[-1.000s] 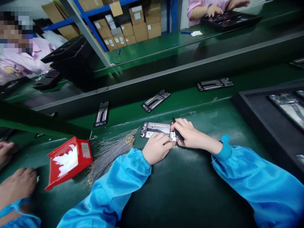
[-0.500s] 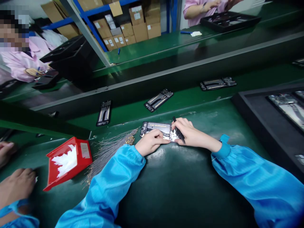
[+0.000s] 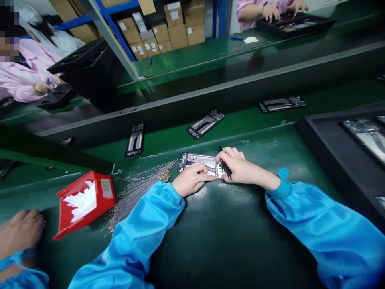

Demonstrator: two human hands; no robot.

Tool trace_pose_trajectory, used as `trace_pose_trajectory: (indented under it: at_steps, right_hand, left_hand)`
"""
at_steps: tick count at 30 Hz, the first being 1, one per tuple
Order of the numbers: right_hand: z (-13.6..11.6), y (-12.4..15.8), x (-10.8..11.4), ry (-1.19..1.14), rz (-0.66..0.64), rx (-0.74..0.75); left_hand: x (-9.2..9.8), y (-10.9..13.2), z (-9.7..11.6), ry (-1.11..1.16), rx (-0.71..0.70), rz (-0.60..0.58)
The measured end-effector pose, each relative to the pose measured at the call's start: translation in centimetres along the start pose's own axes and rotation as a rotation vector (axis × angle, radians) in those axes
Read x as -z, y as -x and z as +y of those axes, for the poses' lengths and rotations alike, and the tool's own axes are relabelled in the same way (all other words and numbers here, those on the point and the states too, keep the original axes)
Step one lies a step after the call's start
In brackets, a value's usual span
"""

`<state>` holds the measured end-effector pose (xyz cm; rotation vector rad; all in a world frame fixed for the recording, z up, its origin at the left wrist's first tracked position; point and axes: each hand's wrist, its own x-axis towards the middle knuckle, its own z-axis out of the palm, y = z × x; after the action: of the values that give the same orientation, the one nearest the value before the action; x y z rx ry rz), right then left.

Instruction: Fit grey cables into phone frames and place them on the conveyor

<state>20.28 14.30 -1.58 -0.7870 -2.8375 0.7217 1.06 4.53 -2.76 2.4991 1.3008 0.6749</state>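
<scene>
An opened phone point(image 3: 201, 159), its metal inner frame and circuit board showing, lies flat on the green bench in front of me. My left hand point(image 3: 190, 178) is closed at its near edge, with the index finger reaching along it toward the board. At the phone's right end my right hand point(image 3: 240, 167) has its fingertips on the board area. A slim black tool point(image 3: 225, 163), apparently tweezers, is tucked in that hand and slants across the board. My fingers hide part of the board. Left of the phone lies a bundle of thin grey cables point(image 3: 141, 186) with gold-coloured ends.
A red bin point(image 3: 107, 200) with white pieces stands left, beside a co-worker's hand point(image 3: 22, 228). Several opened phones, one in the middle point(image 3: 205, 124), lie on the green strip behind. A black tray point(image 3: 319, 136) with phones is at right. People in pink work across the bench.
The phones on the rear strip have shifted slightly right. At left, one of the neighbour's hands has left view. Across the bench, a person's hands have lowered to a tray. My hands barely differ.
</scene>
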Motion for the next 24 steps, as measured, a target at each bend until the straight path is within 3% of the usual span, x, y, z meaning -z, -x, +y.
trace_pose_trajectory:
  at_steps: [16,24]
  right_hand:
    - [-0.02,0.09,-0.06,-0.001,0.01,0.013]
    - [-0.19,-0.11,-0.71,0.037,0.077,-0.012]
  left_hand:
    - [-0.14,0.27,0.04,-0.003,0.009,0.003]
    - [0.02,0.2,0.13,0.005,0.011,0.013]
